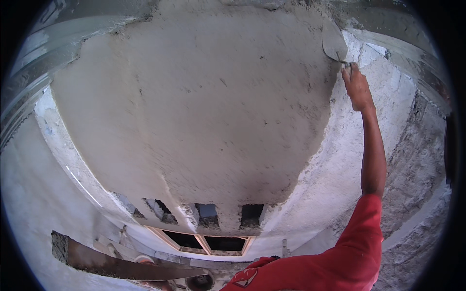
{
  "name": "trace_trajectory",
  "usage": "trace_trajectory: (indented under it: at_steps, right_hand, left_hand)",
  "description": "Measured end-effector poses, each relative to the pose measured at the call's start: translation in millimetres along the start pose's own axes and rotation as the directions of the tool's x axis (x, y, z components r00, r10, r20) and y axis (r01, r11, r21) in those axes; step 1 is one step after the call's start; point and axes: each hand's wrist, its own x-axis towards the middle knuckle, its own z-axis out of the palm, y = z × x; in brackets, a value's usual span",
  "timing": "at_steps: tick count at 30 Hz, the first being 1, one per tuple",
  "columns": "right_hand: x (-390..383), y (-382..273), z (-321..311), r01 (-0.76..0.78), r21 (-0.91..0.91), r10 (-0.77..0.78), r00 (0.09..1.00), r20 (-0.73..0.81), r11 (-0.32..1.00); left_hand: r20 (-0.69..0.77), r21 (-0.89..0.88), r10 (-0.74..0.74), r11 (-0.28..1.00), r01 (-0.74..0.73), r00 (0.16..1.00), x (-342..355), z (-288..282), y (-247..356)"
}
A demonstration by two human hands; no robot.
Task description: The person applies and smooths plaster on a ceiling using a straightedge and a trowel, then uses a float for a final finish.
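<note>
My right arm, in a red sleeve, stretches up along the right side. My right hand (358, 89) is closed around the handle of a plastering trowel (334, 42). Its grey blade lies flat against the upper right edge of the wet grey plaster (218, 106), beside the rough whitish bare wall (359, 131). At lower left a long, thin board (116, 266), with a mortar-crusted end, slants across the view. I cannot make out my left hand; nothing near the board shows clearly as its fingers.
Several square openings pierce the wall's lower part, above a wood-framed window (221, 244). A dark round container (199, 282) sits at the bottom, by the board's right end. Beams (43, 68) with smeared surfaces run along the upper left. Rough wall (420, 140) continues at right.
</note>
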Motion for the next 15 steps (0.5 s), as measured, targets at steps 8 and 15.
trace_trajectory:
  at_steps: [8,15]
  right_hand:
    - [-51,45,10,-0.216,0.159,0.206,0.976,0.076,0.963]
    - [-56,-1,9,-0.134,0.418,0.114,0.991,0.072,0.899]
  left_hand:
    - [0.556,0.639,0.098,-0.685,-0.349,0.825,5,14,-8]
    - [0.579,0.500,0.045,-0.808,-0.312,0.814,7,20,-5]
